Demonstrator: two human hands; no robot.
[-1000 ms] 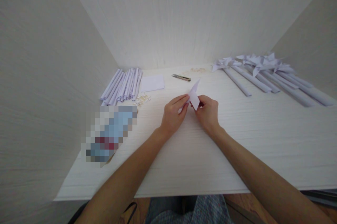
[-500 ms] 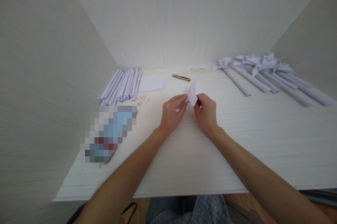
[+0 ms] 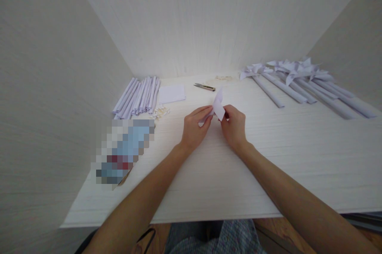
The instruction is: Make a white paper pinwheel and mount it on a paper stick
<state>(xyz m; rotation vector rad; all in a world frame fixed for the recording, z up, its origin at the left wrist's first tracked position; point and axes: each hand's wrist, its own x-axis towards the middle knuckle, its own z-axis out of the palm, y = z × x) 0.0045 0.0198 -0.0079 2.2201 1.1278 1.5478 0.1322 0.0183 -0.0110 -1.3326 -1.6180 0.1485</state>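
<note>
Folded paper point(image 3: 219, 109) shifted slightly left, between hands point(image 3: 194, 128)

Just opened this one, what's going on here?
Someone's left hand pinches a folded white paper piece above a white table. The right hand is at the paper's right edge, its grip partly hidden. Thread snips lie beyond; rolled paper tubes and a flat white sheet lie to the left, paper pinwheels to the right.

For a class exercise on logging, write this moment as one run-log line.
Left hand: pinching folded white paper; right hand: at its right side; thread snips: beyond hands; paper tubes: left; paper pinwheels: right
</note>
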